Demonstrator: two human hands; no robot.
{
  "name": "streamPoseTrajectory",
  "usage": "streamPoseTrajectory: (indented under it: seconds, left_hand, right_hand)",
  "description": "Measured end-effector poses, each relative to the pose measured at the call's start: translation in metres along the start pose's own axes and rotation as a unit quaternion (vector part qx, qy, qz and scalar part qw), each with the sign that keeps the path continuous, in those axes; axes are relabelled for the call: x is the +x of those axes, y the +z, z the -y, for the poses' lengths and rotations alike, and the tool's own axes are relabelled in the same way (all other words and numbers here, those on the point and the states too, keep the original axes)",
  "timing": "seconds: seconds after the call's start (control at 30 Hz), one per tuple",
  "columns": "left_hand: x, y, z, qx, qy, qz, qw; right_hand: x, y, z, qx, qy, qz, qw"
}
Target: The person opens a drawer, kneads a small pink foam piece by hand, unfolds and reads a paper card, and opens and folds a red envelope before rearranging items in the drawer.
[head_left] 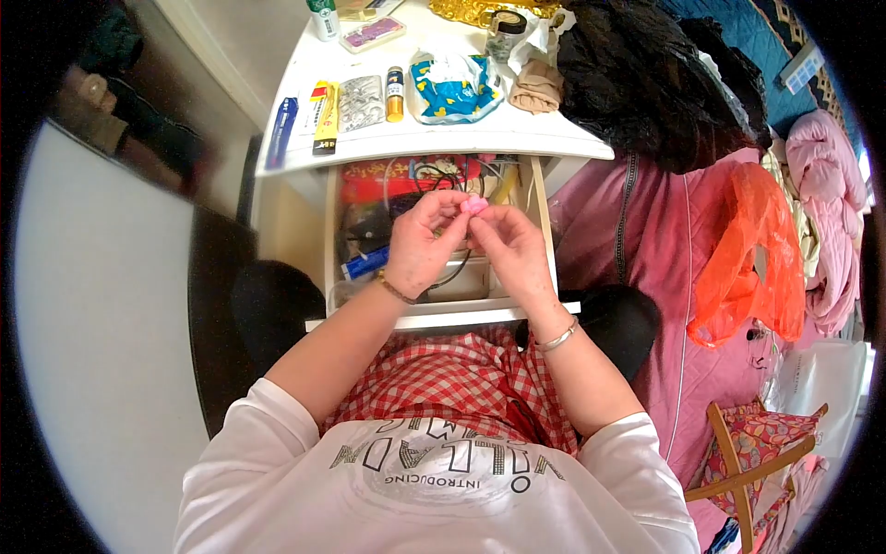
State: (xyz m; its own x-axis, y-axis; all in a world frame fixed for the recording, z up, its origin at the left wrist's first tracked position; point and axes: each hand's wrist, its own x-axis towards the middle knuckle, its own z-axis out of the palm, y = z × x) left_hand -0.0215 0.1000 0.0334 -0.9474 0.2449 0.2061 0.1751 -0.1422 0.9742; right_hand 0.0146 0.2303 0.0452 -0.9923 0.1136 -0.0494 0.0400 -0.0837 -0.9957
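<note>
A small pink object (474, 205), too small to name for certain, is pinched between the fingertips of both hands. My left hand (426, 238) is closed on its left side, and my right hand (509, 247) grips it from the right. Both hands are above an open drawer (546, 222). Inside the drawer, black cables (441, 174), a red item (367, 181) and a blue box-like item (365, 262) show around my hands. My forearms hide part of the drawer's contents.
On the white tabletop (517, 138) are a blue wipes pack (454, 90), a glue stick (395, 96), a yellow packet (326, 111), a clear bag (362, 102) and a jar (505, 37). Black plastic bags (646, 83) and an orange bag (748, 258) lie at the right.
</note>
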Motion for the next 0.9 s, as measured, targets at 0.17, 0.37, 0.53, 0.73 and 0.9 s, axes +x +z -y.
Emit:
streamPoseTrajectory:
  seconds: [0.17,0.37,0.53,0.73,0.9]
  left_hand:
    - [0.000,-0.001,0.000,0.007,-0.016,0.007,1.000]
    - [0.001,-0.001,0.004,-0.007,-0.017,0.006,1.000]
    - [0.001,-0.001,0.002,-0.008,-0.026,0.011,1.000]
    - [0.001,-0.002,0.000,0.014,-0.050,0.010,0.999]
    - [0.001,-0.001,0.000,-0.005,-0.045,0.006,0.999]
  right_hand:
    - [0.001,0.001,-0.006,-0.009,-0.010,-0.009,1.000]
    - [0.000,0.000,-0.006,-0.024,-0.017,-0.009,1.000]
    - [0.001,0.000,-0.009,-0.038,-0.020,-0.012,0.999]
    - [0.001,0.000,-0.012,-0.078,-0.038,-0.026,0.996]
    - [0.003,0.000,-0.016,-0.074,-0.043,-0.037,0.996]
